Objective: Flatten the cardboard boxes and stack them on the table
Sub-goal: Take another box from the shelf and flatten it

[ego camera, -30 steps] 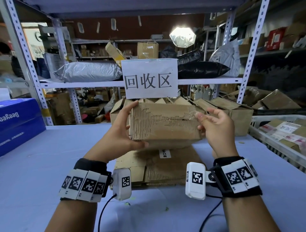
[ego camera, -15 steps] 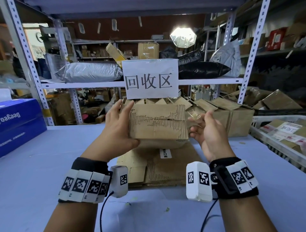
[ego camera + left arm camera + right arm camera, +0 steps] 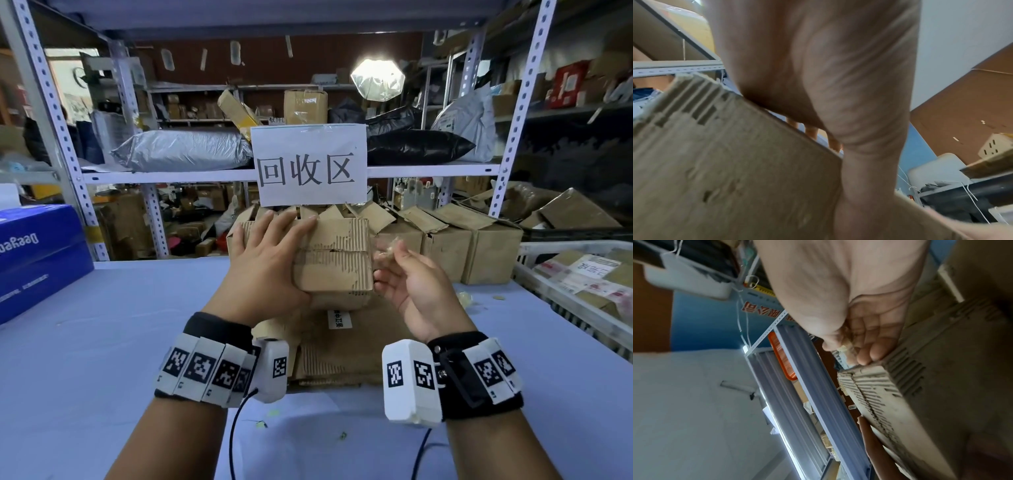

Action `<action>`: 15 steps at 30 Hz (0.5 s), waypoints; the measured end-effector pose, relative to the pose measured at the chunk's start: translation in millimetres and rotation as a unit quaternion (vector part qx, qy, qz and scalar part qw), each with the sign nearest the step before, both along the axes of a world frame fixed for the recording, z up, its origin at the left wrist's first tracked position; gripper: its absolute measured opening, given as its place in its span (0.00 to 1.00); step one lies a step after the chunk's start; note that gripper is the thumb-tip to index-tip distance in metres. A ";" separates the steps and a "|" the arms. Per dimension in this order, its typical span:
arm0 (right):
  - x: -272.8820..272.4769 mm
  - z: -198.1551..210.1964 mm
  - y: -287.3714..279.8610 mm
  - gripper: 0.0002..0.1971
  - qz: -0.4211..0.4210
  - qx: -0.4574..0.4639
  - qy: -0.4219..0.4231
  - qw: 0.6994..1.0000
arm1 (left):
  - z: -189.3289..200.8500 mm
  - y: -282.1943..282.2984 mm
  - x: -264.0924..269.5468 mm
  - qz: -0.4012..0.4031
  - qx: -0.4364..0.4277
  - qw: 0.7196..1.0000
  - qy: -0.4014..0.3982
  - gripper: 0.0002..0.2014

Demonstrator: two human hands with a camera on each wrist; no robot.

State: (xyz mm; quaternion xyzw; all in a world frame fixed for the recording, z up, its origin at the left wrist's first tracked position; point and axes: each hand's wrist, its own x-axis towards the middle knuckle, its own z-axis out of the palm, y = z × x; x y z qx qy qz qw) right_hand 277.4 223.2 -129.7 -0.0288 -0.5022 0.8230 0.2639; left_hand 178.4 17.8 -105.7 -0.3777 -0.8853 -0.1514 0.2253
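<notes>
A small cardboard box point(image 3: 337, 265) with a torn, ribbed face hangs above a stack of flattened cardboard point(image 3: 346, 353) on the blue table. My left hand point(image 3: 267, 260) grips it, fingers spread over the top edge and thumb under the front. In the left wrist view the palm point(image 3: 818, 65) lies against the box point(image 3: 735, 162). My right hand point(image 3: 407, 284) is just off the box's right end, palm towards it, and pinches a crumpled scrap of clear tape point(image 3: 387, 250). The right wrist view shows the tape point(image 3: 846, 348) between thumb and fingers, beside the box's corner point(image 3: 900, 386).
Several open cardboard boxes point(image 3: 445, 246) stand in a row behind, under a white paper sign point(image 3: 310, 164) on the shelf rail. A white crate point(image 3: 561, 291) of parcels sits at the right edge. A blue carton point(image 3: 34, 253) lies far left.
My left hand slid from the box's left side across its top front. My right hand came off the box's right end, turned palm inward and now pinches a tape scrap.
</notes>
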 end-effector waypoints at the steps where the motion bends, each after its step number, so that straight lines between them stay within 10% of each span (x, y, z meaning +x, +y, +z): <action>1: -0.3 -0.9 1.1 0.14 0.007 -0.021 -0.005 1.000 | 0.2 0.0 -1.8 -0.003 0.001 1.000 -0.002 0.59; 15: -0.3 -10.3 15.0 0.18 0.002 -0.301 -0.047 0.952 | 0.6 -0.5 -16.3 -0.001 0.000 1.000 -0.011 0.58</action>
